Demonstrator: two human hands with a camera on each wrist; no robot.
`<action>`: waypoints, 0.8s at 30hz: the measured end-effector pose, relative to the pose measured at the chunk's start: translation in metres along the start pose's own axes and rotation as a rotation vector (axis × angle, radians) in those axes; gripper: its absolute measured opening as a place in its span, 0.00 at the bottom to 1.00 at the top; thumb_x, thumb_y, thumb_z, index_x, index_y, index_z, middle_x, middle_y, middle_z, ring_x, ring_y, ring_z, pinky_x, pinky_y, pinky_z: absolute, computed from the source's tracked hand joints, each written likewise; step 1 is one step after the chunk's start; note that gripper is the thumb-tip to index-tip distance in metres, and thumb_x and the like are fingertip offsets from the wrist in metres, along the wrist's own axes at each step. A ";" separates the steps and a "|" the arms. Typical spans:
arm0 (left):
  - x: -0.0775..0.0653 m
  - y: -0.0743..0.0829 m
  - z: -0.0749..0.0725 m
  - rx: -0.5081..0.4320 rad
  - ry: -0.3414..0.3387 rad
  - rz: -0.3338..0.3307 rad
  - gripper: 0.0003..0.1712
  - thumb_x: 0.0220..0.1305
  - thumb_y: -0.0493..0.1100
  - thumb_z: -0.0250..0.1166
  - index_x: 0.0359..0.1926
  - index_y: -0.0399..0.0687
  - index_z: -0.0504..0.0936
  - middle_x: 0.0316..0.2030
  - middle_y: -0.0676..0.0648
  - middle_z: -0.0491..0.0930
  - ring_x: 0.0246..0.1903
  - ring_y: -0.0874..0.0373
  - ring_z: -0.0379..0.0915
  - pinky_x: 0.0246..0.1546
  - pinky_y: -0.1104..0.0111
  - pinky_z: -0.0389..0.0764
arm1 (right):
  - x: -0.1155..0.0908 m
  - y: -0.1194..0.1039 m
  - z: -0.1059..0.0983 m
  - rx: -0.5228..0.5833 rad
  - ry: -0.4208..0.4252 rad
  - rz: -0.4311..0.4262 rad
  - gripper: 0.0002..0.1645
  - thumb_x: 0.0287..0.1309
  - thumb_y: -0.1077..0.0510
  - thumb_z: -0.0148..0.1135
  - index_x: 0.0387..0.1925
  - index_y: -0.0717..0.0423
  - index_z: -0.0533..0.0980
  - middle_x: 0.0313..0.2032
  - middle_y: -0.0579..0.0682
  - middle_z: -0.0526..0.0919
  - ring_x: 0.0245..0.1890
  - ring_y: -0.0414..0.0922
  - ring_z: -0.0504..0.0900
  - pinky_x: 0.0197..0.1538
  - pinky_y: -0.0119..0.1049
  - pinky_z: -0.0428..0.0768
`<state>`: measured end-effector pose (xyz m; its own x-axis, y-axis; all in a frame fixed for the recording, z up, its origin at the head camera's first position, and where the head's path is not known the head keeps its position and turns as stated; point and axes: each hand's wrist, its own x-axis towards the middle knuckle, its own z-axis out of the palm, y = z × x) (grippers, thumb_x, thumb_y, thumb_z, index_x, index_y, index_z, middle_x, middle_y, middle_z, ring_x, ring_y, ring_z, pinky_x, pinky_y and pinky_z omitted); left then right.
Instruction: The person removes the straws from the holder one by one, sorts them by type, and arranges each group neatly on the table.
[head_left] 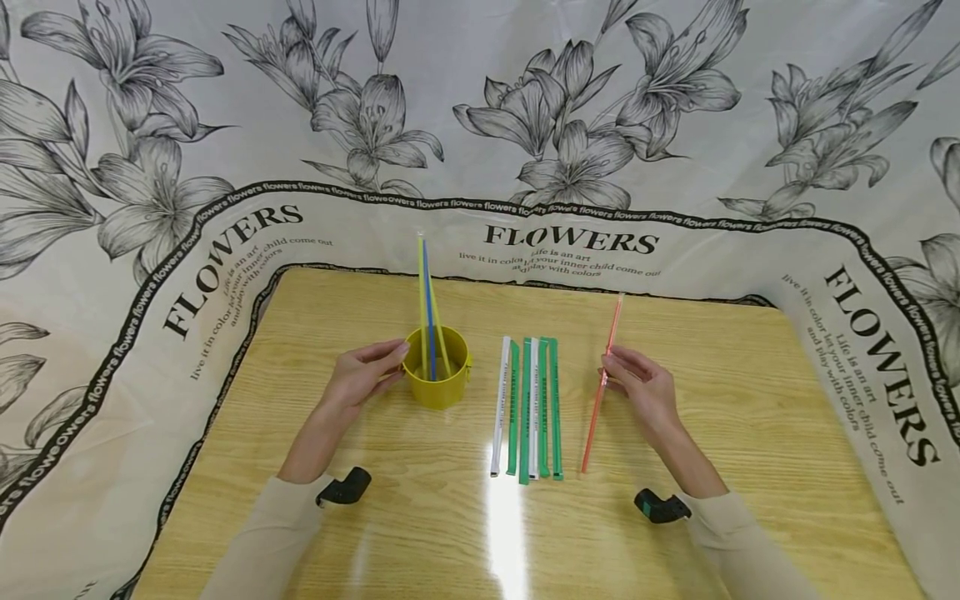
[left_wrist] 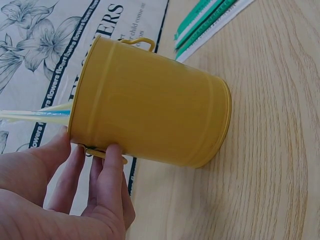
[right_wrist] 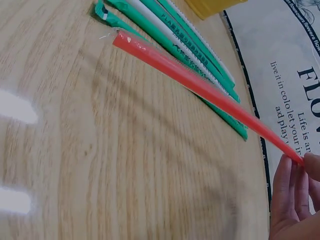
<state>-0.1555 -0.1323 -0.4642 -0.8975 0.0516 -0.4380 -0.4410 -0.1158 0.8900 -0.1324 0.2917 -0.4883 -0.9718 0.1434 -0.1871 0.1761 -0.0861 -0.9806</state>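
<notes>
1. Left hand (head_left: 366, 375): thumb and fingers partly curled, holding the upper side of the yellow bucket (head_left: 438, 393). The thumb bears at the rim; fingers touch the near side handle (left_wrist: 96, 153).
2. Right hand (head_left: 643, 383): narrow, thumb and fingertips pinching a red straw (head_left: 596, 412) in a clear wrapper near mid-length. The straw slants, its far end tipped slightly right as the head camera sees it; the right wrist view shows its near end raised off the table (head_left: 420, 500).
3. Container: the bucket stands upright on the table, left of centre. In it, one blue straw (head_left: 430, 325) and two yellow straws (head_left: 422, 292) stand tilted, projecting well above the rim.
4. Between bucket and red straw: a row of green and white paper sleeves (head_left: 533, 408), lying roughly parallel on the table, some touching.
5. Behind the table: a flower-printed cloth (head_left: 570, 187) with black lettering.
</notes>
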 end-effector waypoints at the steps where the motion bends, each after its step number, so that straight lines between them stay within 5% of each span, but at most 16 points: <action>1: 0.000 0.000 0.000 0.002 0.000 0.002 0.25 0.72 0.41 0.68 0.66 0.39 0.79 0.59 0.41 0.80 0.47 0.62 0.83 0.57 0.66 0.83 | 0.000 0.002 -0.002 -0.002 0.002 0.007 0.31 0.69 0.59 0.67 0.67 0.70 0.71 0.46 0.45 0.87 0.43 0.41 0.89 0.50 0.33 0.88; 10: 0.000 0.000 0.000 -0.007 -0.001 0.003 0.25 0.71 0.41 0.68 0.66 0.38 0.79 0.58 0.42 0.81 0.49 0.60 0.82 0.60 0.63 0.81 | 0.002 0.013 -0.013 -0.041 0.002 0.063 0.32 0.69 0.62 0.66 0.67 0.76 0.68 0.40 0.43 0.90 0.40 0.38 0.89 0.47 0.30 0.88; 18: 0.001 -0.001 0.003 -0.006 -0.010 0.005 0.26 0.71 0.41 0.69 0.66 0.36 0.78 0.60 0.39 0.79 0.55 0.55 0.81 0.62 0.62 0.80 | 0.002 0.021 -0.019 -0.280 0.031 0.070 0.28 0.71 0.60 0.65 0.65 0.74 0.72 0.41 0.45 0.89 0.37 0.35 0.88 0.44 0.34 0.89; 24: 0.000 -0.001 0.003 -0.008 -0.005 0.000 0.26 0.71 0.41 0.69 0.66 0.36 0.78 0.61 0.38 0.79 0.57 0.52 0.79 0.61 0.63 0.80 | 0.001 0.024 -0.018 -0.442 0.045 0.022 0.24 0.70 0.60 0.67 0.59 0.74 0.77 0.42 0.56 0.89 0.34 0.33 0.86 0.37 0.32 0.89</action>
<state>-0.1555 -0.1293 -0.4646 -0.8977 0.0567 -0.4369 -0.4405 -0.1240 0.8891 -0.1260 0.3076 -0.5132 -0.9610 0.1901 -0.2007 0.2560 0.3385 -0.9055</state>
